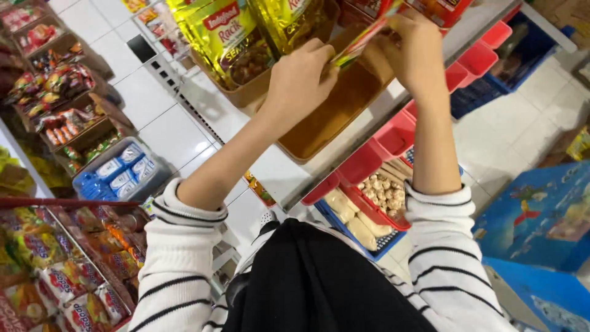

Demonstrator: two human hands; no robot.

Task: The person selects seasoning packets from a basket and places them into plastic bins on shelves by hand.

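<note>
Pinching from both ends, a thin sachet (362, 40) is held over a brown tray (332, 117) on the shelf (295, 178); the left hand (301, 77) and right hand (418, 52) are each clamped on it. Yellow pouches (224, 37) stand just beside, red bins (393, 132) below.

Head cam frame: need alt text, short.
Both hands, left and right, hold a thin colourful packet over a brown tray on a shop shelf. Yellow pouches stand in the next tray; red bins hang below, and snack racks fill the left.
</note>
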